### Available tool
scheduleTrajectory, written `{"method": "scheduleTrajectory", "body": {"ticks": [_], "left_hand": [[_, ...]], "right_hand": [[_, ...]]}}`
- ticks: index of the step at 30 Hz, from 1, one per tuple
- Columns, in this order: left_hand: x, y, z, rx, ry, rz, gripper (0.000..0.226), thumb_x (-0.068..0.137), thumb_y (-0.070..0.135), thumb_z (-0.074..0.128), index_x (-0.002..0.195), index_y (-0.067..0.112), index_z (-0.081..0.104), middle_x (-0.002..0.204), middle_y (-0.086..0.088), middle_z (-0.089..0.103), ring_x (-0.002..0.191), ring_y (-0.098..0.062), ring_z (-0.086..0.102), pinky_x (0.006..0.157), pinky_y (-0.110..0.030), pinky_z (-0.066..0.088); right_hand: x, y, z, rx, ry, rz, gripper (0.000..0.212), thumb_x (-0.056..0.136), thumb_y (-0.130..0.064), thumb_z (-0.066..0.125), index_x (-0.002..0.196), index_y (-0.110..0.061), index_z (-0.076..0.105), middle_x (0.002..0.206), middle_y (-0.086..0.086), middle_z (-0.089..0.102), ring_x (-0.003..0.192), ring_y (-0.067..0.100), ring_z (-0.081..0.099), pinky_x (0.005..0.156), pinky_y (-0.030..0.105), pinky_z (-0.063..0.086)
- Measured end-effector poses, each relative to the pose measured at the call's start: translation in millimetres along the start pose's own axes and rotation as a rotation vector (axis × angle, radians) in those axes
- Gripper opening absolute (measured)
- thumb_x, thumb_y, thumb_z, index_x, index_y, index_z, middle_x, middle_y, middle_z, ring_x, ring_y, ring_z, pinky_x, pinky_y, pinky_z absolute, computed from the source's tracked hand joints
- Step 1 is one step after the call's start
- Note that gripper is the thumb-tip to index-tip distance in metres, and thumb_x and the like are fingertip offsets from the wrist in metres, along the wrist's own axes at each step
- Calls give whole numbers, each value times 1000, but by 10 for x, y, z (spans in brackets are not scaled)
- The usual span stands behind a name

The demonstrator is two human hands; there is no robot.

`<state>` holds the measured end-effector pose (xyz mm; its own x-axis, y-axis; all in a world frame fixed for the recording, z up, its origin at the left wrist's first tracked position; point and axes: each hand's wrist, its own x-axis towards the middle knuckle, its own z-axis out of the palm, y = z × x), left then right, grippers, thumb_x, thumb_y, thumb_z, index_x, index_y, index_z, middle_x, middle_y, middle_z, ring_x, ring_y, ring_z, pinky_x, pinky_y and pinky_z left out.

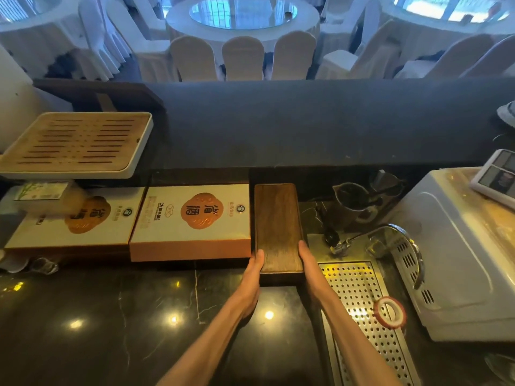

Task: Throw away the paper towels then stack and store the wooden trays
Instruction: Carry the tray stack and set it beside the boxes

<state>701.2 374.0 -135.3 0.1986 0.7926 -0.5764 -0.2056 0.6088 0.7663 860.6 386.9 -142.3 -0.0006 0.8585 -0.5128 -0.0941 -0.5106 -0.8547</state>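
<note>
The dark wooden tray (277, 227) lies lengthwise on the black marble surface (111, 316), its far end tucked under the raised bar ledge. Both arms reach out to it: the left hand (255, 270) presses flat against the tray's near left edge, the right hand (308, 261) against its near right edge, so the tray is clamped between the two palms, fingers straight. It looks thick enough to be more than one tray stacked, though I cannot tell for sure. Just left of the tray, touching or nearly so, sits a white and orange gift box (192, 221), with a second one further left. Right of the tray is a perforated steel drain grid (362, 296) and a tap (362, 238).
</note>
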Motion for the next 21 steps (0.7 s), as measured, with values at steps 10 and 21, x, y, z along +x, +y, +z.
{"method": "scheduleTrajectory", "body": {"ticks": [10,21], "left_hand": [[-12,-47,8,-64,29,90,59,92,50,41,140,16,45,135,-8,58,128,-22,54,115,-44,36],[50,51,-55,-73,28,0,54,93,61,28,114,30,67,116,3,73,107,-10,69,88,-30,50]], "right_hand": [[-14,-50,-27,-66,-78,11,73,89,-71,31,146,-26,37,141,-1,51,130,15,50,112,36,38],[232,-382,-5,48,-63,76,54,91,-68,22,109,-35,60,103,-11,66,88,3,70,67,18,55]]}}
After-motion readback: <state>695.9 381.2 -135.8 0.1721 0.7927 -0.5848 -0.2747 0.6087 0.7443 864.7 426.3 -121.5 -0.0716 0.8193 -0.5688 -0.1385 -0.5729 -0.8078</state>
